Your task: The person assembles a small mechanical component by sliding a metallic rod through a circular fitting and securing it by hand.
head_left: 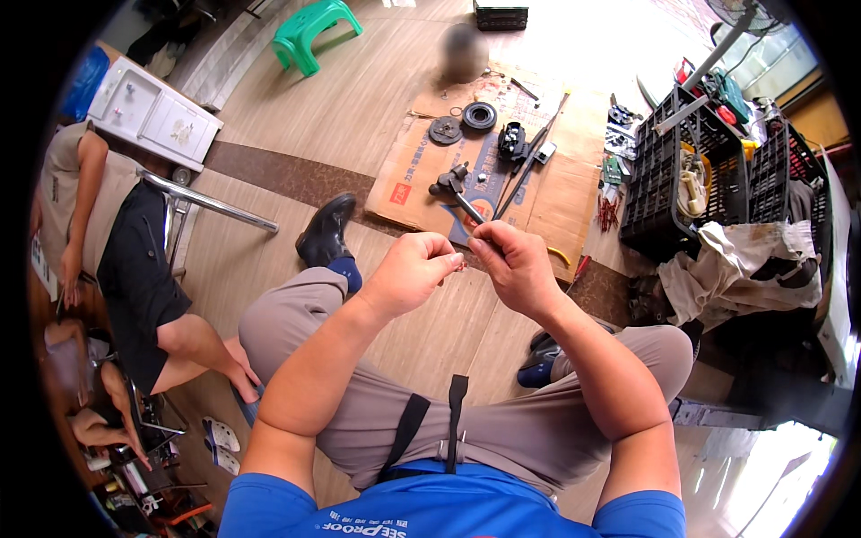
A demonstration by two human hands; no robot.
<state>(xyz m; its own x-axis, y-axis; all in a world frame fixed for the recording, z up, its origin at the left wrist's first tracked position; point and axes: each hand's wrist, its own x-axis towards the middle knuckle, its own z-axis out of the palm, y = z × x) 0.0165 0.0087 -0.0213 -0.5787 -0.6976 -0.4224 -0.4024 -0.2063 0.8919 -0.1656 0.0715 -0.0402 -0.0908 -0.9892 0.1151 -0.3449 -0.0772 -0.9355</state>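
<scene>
In front of my body, my left hand (pixel 415 273) is closed, with thumb and forefinger pinched on a tiny reddish piece (pixel 461 266) too small to name. Close beside it, my right hand (pixel 520 266) is closed too, its thumb against the curled forefinger. Whatever sits in those right fingers is hidden. Just beyond both hands, a flat cardboard sheet (pixel 414 170) lies on the floor. It bears a dark hammer-like tool (pixel 464 200), a black ring (pixel 479 116), a grey disc (pixel 445 131), a black mechanical part (pixel 512 141) and long thin rods (pixel 535 149).
Black plastic crates (pixel 659 184) stand at the right, with a pale cloth (pixel 735 264) draped nearby. Small circuit boards (pixel 613 169) lie beside the cardboard. A green stool (pixel 314 34) is far left. A seated person (pixel 130 260) is at the left, near a metal-framed chair (pixel 215 202).
</scene>
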